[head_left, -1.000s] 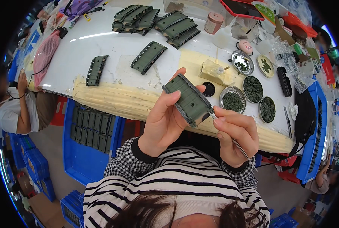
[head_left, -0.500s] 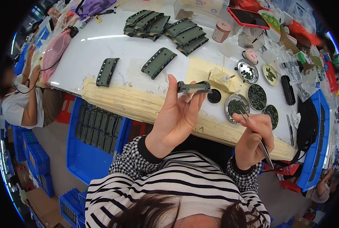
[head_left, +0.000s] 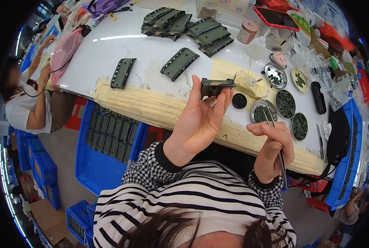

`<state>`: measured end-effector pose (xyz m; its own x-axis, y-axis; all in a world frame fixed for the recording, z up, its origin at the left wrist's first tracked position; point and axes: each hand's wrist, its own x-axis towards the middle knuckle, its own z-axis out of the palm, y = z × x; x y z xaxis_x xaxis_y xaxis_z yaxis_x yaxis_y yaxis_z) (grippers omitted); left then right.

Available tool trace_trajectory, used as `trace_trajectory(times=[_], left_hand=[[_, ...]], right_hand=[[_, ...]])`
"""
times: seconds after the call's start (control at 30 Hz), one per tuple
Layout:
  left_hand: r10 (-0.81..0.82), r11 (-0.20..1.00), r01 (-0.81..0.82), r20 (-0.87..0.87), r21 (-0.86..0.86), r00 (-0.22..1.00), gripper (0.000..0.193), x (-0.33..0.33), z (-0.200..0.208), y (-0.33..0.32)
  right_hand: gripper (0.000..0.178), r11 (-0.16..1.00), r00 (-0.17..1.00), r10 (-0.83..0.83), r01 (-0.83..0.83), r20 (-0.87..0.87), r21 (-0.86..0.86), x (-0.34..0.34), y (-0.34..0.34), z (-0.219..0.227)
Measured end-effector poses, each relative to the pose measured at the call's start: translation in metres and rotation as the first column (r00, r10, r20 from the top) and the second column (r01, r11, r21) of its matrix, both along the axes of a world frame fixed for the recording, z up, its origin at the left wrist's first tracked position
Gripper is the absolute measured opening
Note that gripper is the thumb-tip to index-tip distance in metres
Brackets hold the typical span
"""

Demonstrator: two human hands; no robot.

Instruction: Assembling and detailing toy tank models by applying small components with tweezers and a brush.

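Note:
My left hand (head_left: 197,126) grips a dark green curved plastic part (head_left: 216,88) between thumb and fingers, raised over the table's front edge. My right hand (head_left: 274,149) is closed round metal tweezers (head_left: 283,170), whose tips point away from me, toward a round dish of small dark green pieces (head_left: 259,112). Beside that dish stand two more round containers, a larger one (head_left: 285,104) and a smaller one (head_left: 299,127), both filled with tiny green bits. A black round lid (head_left: 239,101) lies between my hands. Whether the tweezers' tips pinch anything is too small to tell.
Similar green parts lie singly (head_left: 123,73) and in stacks (head_left: 166,22) farther back. A yellow block (head_left: 247,84) with a thin stick stands behind the dishes. A blue crate (head_left: 94,167) of green parts sits below left. Another person (head_left: 25,99) works at the left.
The green part has been tilted in my left hand and shows more of its dark face. The tweezers stand more upright in my right hand. The whole view has shifted slightly.

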<state>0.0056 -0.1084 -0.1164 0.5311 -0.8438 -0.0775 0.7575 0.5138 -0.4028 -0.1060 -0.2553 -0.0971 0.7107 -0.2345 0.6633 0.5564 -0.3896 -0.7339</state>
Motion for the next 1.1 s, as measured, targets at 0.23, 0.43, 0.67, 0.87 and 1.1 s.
trace_trajectory(times=[0.23, 0.43, 0.67, 0.87, 1.1], left_hand=[[-0.01, 1.0, 0.01, -0.009, 0.014, 1.0, 0.055, 0.0, -0.001, 0.0], [-0.001, 1.0, 0.001, 0.001, 0.02, 1.0, 0.056, -0.001, -0.002, 0.0], [0.063, 0.983, -0.101, 0.236, 0.15, 0.97, 0.059, -0.006, -0.008, 0.004], [-0.029, 0.91, -0.195, 0.525, 0.366, 0.85, 0.045, -0.015, 0.001, 0.015], [-0.102, 0.866, -0.19, 0.535, 0.463, 0.839, 0.048, -0.022, -0.001, 0.007]], right_hand=[[0.026, 0.998, 1.0, -0.007, 0.006, -0.002, -0.063, 0.001, 0.0, 0.001], [0.024, 0.994, 1.0, -0.013, 0.01, -0.027, -0.11, 0.001, 0.001, 0.005], [0.031, 0.981, 0.994, -0.042, 0.023, -0.096, -0.191, -0.004, -0.019, 0.013], [0.024, 0.865, 0.845, -0.466, 0.372, -0.262, -0.336, -0.007, -0.09, 0.027], [0.022, 0.724, 0.746, -0.566, 0.245, -0.351, -0.645, 0.012, -0.134, 0.011]])
